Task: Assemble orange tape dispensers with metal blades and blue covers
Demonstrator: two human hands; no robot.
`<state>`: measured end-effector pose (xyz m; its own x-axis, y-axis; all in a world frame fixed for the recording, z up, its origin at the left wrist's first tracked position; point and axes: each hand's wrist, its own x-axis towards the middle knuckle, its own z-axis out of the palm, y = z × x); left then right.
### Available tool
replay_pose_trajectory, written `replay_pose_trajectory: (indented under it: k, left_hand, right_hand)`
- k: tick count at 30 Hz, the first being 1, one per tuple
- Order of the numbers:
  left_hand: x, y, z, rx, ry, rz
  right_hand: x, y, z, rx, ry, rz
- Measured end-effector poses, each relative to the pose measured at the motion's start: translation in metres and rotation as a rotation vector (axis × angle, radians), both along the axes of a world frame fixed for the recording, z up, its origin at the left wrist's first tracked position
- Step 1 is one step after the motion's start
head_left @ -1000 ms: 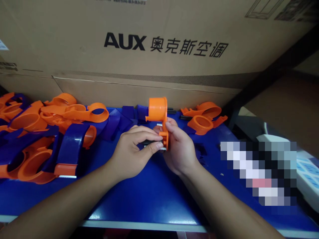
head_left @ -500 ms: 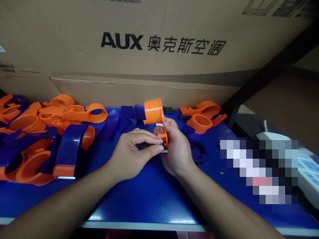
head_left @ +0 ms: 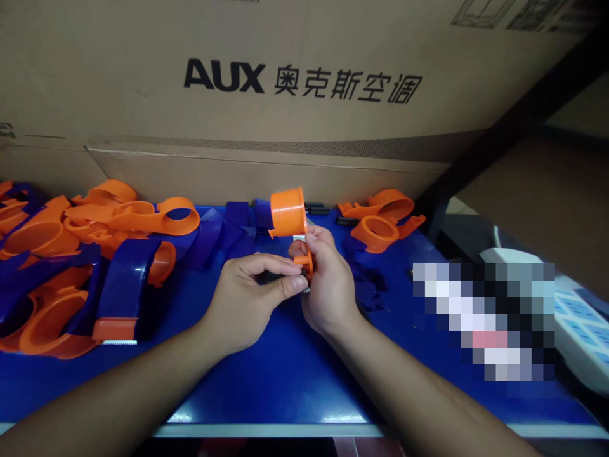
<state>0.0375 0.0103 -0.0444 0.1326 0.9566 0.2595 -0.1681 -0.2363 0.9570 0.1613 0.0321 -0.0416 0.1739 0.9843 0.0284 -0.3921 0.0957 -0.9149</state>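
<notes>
Upright in my right hand (head_left: 332, 279) is an orange plastic tape dispenser part (head_left: 288, 211), its round hub above the fingers. Its lower arm, with a small peg, runs down along the palm, and a strip of toothed metal shows below. My left hand (head_left: 250, 298) pinches with thumb and forefinger at that lower arm. Between those fingers is a small black piece, mostly hidden, so I cannot tell its full shape or whether it is on the peg. Both hands are above the blue table (head_left: 266, 381).
Orange parts (head_left: 178, 216) and blue-and-orange tape dispensers (head_left: 121, 285) are heaped at the left. Blue covers (head_left: 236, 216) and black tubes (head_left: 316, 208) lie behind my hands. More orange rings (head_left: 375, 233) sit at right, near a white power strip (head_left: 587, 343). A cardboard box (head_left: 304, 127) stands behind.
My left thumb and forefinger have pressed closer against the lower arm of the orange part. The whole view has shifted slightly; the right hand keeps its grip.
</notes>
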Motion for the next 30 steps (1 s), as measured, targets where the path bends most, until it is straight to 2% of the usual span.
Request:
replay_pose_trajectory:
  k: [6, 11, 20, 25, 30]
  left_hand:
    - [0.005, -0.004, -0.005, 0.006, 0.075, 0.048]
    - [0.010, -0.011, -0.007, 0.012, 0.116, 0.149]
    - [0.009, -0.004, -0.005, -0.046, -0.012, -0.023]
    - [0.005, -0.009, -0.005, -0.012, 0.122, -0.014]
    - [-0.002, -0.010, -0.002, -0.003, 0.270, 0.011]
  right_hand:
    - [-0.004, -0.003, -0.003, 0.004, -0.045, -0.007]
    - [-0.006, -0.004, -0.005, -0.010, -0.078, 0.011]
    - [-0.009, -0.005, -0.004, 0.032, -0.030, -0.018]
    - [-0.005, -0.006, -0.003, 0.054, -0.016, -0.003]
    - [0.000, -0.006, -0.007, 0.016, -0.154, 0.069]
